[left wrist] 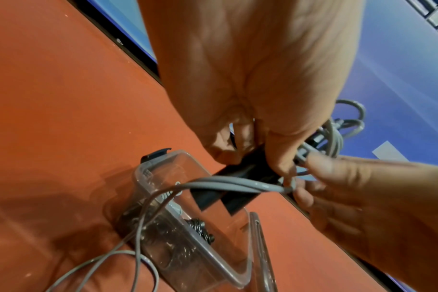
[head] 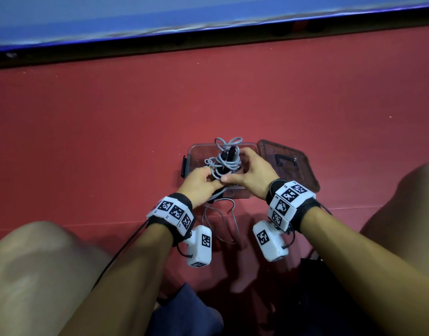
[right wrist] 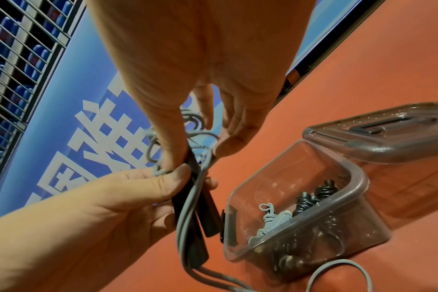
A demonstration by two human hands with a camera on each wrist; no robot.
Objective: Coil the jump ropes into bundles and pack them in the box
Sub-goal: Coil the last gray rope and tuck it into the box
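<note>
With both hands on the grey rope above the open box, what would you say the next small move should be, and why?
Probably another wrap of the slack around the black handles. The left hand and right hand grip the grey rope, which is only partly wound; a loose length trails on the red floor. The clear box already holds finished bundles.

I see a clear, glossy plastic box [right wrist: 360, 177], its smoky plastic lid [right wrist: 388, 138], a smooth grey cord [left wrist: 233, 183] with matt black handles [right wrist: 208, 213], and a matt red floor [head: 111, 129].
</note>
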